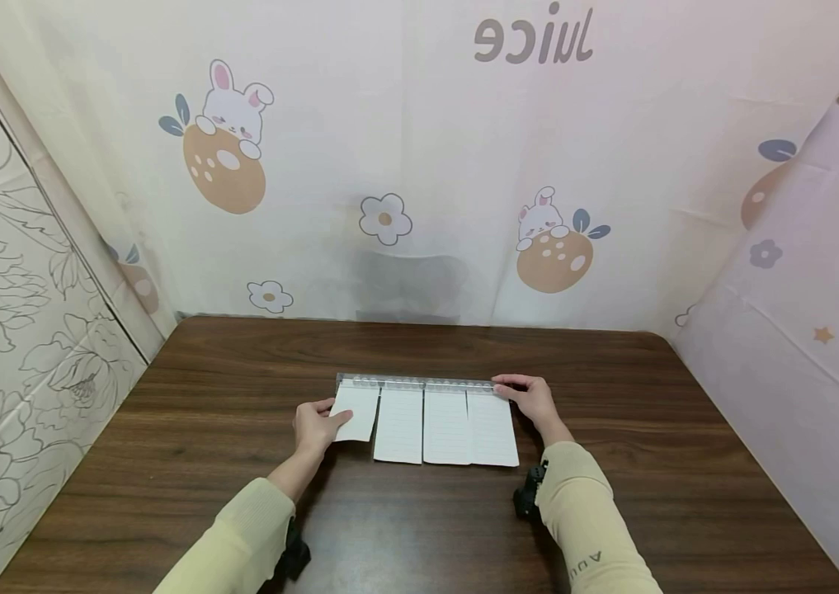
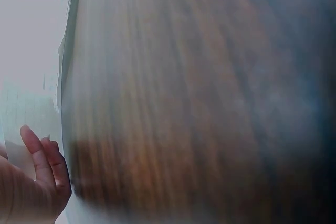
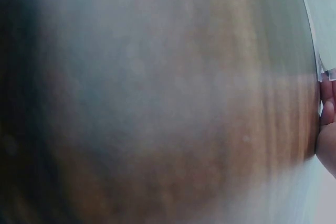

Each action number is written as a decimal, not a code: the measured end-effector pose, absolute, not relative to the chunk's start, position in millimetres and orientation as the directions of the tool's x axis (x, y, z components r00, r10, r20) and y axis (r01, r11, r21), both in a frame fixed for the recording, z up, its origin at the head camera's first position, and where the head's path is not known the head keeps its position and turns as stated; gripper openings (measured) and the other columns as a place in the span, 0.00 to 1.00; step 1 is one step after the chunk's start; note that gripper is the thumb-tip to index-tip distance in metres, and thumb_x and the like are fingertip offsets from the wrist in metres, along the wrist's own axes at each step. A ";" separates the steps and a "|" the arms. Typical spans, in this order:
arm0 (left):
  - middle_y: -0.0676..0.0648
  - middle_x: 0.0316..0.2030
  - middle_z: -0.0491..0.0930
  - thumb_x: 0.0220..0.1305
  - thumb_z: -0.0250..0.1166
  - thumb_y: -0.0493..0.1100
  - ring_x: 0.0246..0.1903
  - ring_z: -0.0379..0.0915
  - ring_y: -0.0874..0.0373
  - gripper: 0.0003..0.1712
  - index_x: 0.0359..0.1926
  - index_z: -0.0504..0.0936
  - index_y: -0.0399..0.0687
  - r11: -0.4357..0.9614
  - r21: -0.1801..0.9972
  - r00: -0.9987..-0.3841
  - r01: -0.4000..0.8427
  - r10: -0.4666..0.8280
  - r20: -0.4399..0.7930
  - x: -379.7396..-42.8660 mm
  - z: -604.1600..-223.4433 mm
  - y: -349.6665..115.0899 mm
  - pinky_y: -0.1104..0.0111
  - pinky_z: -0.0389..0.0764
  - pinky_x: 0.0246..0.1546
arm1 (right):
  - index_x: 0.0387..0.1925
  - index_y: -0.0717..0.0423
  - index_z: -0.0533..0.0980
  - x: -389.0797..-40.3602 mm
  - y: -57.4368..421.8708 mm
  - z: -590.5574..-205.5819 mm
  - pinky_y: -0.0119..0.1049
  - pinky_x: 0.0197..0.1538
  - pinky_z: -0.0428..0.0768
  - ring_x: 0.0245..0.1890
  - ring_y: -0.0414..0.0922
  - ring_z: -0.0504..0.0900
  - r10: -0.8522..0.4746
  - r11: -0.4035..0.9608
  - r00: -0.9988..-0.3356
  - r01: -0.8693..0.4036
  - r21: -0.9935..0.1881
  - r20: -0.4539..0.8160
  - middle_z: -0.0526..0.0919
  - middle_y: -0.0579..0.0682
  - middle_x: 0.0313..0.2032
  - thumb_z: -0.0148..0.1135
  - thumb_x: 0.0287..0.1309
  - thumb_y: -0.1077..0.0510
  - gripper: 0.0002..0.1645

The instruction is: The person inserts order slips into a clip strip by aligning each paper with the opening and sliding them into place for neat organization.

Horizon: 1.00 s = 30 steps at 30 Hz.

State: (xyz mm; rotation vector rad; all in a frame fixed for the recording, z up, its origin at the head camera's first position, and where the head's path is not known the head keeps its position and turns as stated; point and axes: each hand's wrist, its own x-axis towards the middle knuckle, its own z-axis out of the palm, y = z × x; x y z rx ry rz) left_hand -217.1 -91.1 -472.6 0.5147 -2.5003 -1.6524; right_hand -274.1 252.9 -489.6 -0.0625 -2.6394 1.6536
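Several white ruled paper sheets (image 1: 447,425) lie side by side on the table, their top edges along a clear plastic strip (image 1: 403,384). My left hand (image 1: 318,425) pinches the leftmost sheet (image 1: 360,406) by its left side, thumb on top; this sheet's lower edge sits higher than the others and looks lifted. At the strip's other end, my right hand (image 1: 535,404) grips the right tip between thumb and fingers. The left wrist view has the left hand (image 2: 42,182) beside pale paper, and the right wrist view catches only part of the right hand (image 3: 328,135) at its edge.
A dark brown wooden table (image 1: 404,528) carries everything. Behind it hangs a pale curtain (image 1: 419,148) printed with rabbits and fruit, with more patterned cloth on both sides. Black wrist cameras (image 1: 530,493) are strapped under the yellow sleeves (image 1: 590,511).
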 end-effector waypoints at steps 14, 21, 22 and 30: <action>0.34 0.35 0.77 0.47 0.68 0.37 0.36 0.72 0.48 0.23 0.44 0.77 0.29 0.335 0.913 -0.938 -0.233 -0.325 -0.121 -218.8 -473.0 -88.7 0.62 0.74 0.34 | 0.40 0.60 0.79 -272.7 254.8 -489.9 0.45 0.50 0.70 0.48 0.52 0.73 0.042 0.453 -0.999 0.009 -0.891 0.012 0.80 0.55 0.41 0.63 0.50 0.57 0.15; 0.34 0.35 0.77 0.47 0.68 0.37 0.36 0.72 0.47 0.23 0.45 0.77 0.28 0.332 0.916 -0.940 -0.226 -0.320 -0.116 -219.2 -472.9 -88.4 0.62 0.75 0.33 | 0.40 0.60 0.80 -273.7 255.6 -490.8 0.46 0.50 0.69 0.48 0.52 0.73 0.047 0.456 -0.999 0.010 -0.890 0.013 0.80 0.55 0.41 0.64 0.49 0.56 0.15; 0.33 0.35 0.77 0.47 0.68 0.37 0.37 0.72 0.47 0.23 0.45 0.77 0.28 0.334 0.916 -0.942 -0.222 -0.317 -0.113 -219.3 -473.1 -88.7 0.62 0.75 0.33 | 0.40 0.60 0.80 -273.7 255.7 -490.9 0.46 0.50 0.69 0.48 0.52 0.72 0.047 0.457 -0.999 0.009 -0.890 0.014 0.80 0.55 0.41 0.64 0.49 0.56 0.15; 0.35 0.33 0.77 0.47 0.68 0.38 0.34 0.72 0.49 0.24 0.44 0.77 0.28 0.345 0.911 -0.944 -0.227 -0.308 -0.118 -220.0 -472.7 -89.9 0.63 0.74 0.32 | 0.40 0.60 0.80 -274.2 255.1 -490.1 0.46 0.50 0.69 0.48 0.52 0.73 0.043 0.463 -0.999 0.005 -0.887 0.017 0.80 0.55 0.41 0.64 0.50 0.57 0.15</action>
